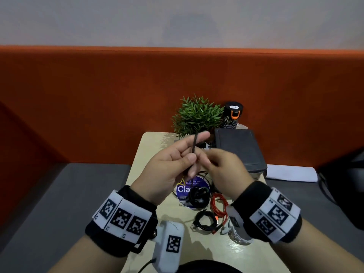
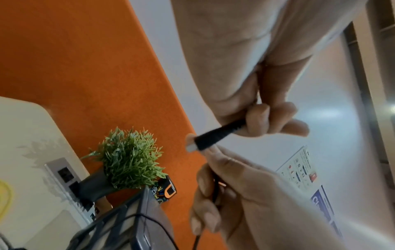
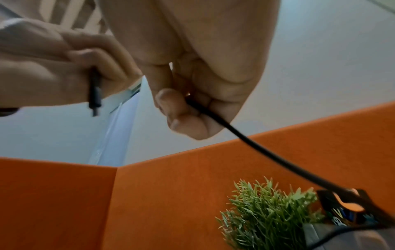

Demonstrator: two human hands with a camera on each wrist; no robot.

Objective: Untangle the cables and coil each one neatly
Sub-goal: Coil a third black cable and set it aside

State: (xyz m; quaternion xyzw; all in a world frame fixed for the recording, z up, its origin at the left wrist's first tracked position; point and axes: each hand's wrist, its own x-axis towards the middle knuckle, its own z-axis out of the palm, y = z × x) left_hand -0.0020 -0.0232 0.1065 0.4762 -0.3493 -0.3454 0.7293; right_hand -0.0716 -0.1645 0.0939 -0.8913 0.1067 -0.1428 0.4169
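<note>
We see a black cable (image 1: pixel 193 148), a coiled red cable (image 1: pixel 219 206), a green plant (image 1: pixel 197 115), an orange partition (image 1: pixel 98 95) and black-and-white checkered wristbands (image 1: pixel 122 217).

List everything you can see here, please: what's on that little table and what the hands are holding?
Black cable: one, black, held up between both hands.
Coiled black cables: two, black, mid-table, one on a round sticker.
Red cable: one, red-orange, coiled beside them.
White cable: one, white, near table edge.
Plant: one, green, table's far end.
Bottle: one, black with orange clip, right of plant.
Pouch: one, dark grey, right side.
Table: one, cream.
Left hand: grips the black cable.
Right hand: pinches the same cable.
</note>
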